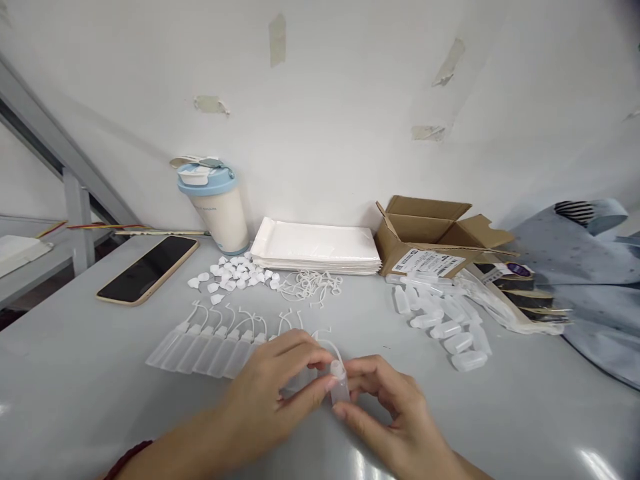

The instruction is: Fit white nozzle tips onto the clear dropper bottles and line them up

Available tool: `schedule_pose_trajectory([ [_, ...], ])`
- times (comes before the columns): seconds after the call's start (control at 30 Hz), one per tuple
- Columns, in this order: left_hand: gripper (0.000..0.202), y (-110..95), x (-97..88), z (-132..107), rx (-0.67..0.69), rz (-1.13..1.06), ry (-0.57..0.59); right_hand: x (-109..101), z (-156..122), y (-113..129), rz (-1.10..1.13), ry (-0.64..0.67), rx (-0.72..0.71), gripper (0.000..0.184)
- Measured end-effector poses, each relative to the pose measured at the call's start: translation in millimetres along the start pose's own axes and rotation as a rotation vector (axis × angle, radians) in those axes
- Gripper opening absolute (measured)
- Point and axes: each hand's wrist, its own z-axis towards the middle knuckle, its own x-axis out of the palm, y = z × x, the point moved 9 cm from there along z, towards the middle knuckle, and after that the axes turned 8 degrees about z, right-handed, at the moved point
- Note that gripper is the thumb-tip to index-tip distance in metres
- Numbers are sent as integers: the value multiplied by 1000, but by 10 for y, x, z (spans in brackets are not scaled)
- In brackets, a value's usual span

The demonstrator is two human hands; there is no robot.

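Head view: both hands are meeting low over the grey table, pinching one small clear bottle between them.
Left hand: its fingers are curling in, with the thumb and fingertips gripping the bottle's neck.
Right hand: its thumb and forefinger are pinching the bottle's body, holding it upright just above the table.
Cardboard box: its flaps are standing open, but the inside is facing away, so the contents cannot be told.
Cup: it is standing against the wall with its lid closed, hiding whatever it holds.
Row of bottles: these are lying side by side with loops attached, and the left hand is covering the nearest ones.
Loose bottles: these are lying scattered in front of the box, blurring into a clear plastic bag.
Caps: a white pile is sitting near the cup, just beside a tangle of loops.
Phone: it is lying screen up, well left of the hands.
Envelopes: a white stack is resting between the cup and the box.
Blue cloth: it is running off the right edge.
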Motion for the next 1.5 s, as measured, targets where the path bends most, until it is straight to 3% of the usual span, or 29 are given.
schedule_pose_trajectory([
  [0.1, 18, -168, -68, -34, 200, 233, -116, -50, 51, -121, 147, -75, 164, 19],
  [0.2, 19, -272, 7, -75, 327, 416, -107, -63, 87, -198, 268, -111, 269, 23],
  [0.53, 27, -385, 164, -152, 439, 482, -35, -4, 76, -280, 496, -115, 327, 34],
  [0.63, 24, -391, 142, -145, 439, 472, -51, 2, 82, -271, 500, -100, 307, 39],
  [0.8, 22, -392, 108, -136, 442, 502, -106, -16, 87, -277, 397, -95, 287, 26],
  [0.97, 26, -404, 131, -144, 473, 505, -112, -17, 63, -339, 392, -131, 329, 26],
  [1.23, 33, -169, 177, -75, 320, 252, 18, 22, 77, -295, 350, -73, 314, 25],
  [1.5, 52, 24, 199, -22, 177, 240, 152, -42, 111, -181, 6, -20, 183, 24],
])
